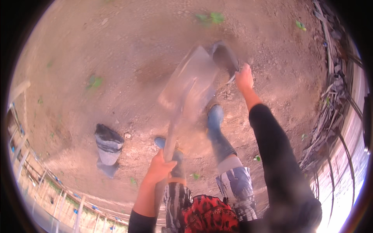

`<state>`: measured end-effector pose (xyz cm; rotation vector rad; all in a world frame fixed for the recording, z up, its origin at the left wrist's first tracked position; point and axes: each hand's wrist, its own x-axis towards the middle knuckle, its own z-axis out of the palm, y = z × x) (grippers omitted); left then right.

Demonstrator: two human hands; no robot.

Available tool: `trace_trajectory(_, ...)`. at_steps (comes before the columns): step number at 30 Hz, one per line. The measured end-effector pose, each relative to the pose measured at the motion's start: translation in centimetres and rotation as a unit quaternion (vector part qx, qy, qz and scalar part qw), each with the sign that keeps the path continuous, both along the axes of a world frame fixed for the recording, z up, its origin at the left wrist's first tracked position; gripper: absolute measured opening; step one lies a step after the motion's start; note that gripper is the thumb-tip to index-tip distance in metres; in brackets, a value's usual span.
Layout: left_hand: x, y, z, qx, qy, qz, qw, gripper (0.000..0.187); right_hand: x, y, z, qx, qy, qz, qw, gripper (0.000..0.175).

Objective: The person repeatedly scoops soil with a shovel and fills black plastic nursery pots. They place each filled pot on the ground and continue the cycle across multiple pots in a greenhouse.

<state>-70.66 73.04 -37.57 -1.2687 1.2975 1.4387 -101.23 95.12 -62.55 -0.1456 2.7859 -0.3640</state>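
Note:
My left hand (161, 167) is wrapped around the wooden-looking handle (172, 139) of a shovel. Its broad metal blade (193, 78) is blurred and tilted over the bare soil, with the tip end beside a dark plastic bag (223, 55). My right hand (245, 77) pinches the near right rim of that bag, whose mouth gapes; dark matter, perhaps soil, shows inside. The blade covers part of the bag's left side. Below the blade are my blue rubber boots, the right one (215, 118) farther forward than the left (160, 142).
Another black-and-grey bag (109, 145) sits on the dirt to the left. Small green plants (95, 81) dot the soil. Dry sticks and palm-like debris (332, 116) line the right side beside a pale sheet (346, 169). A wooden pole fence (80, 214) runs along the lower left.

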Motion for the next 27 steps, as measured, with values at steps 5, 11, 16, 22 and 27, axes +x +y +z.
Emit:
trace_trajectory(5, 3.7, -2.1, 3.1, 0.189, -0.044, 0.196, 0.961, 0.022, 16.2, -1.7, 12.0, -0.179, -0.266, 0.000, 0.947, 0.022)
trace_trajectory(11, 5.4, -3.8, 0.1, 0.282, -0.088, 0.448, 0.844, 0.023, 33.6, -11.0, 18.6, -0.413, -0.719, -0.393, 0.398, 0.037)
trace_trajectory(16, 9.5, -4.8, 4.4, 0.189, -0.116, 0.416, 0.882, 0.027, 35.0, -17.4, 17.0, -0.396, -0.696, -0.514, 0.309, 0.026)
trace_trajectory(22, 12.7, -5.8, 26.1, 0.301, -0.156, 0.423, 0.840, 0.050, 36.9, -19.0, 16.7, -0.388, -0.653, -0.565, 0.322, 0.020)
trace_trajectory(27, 9.2, -11.5, 29.6, 0.312, -0.241, 0.394, 0.830, 0.043, 36.6, -21.9, 13.7, -0.300, -0.644, -0.591, 0.381, 0.016)
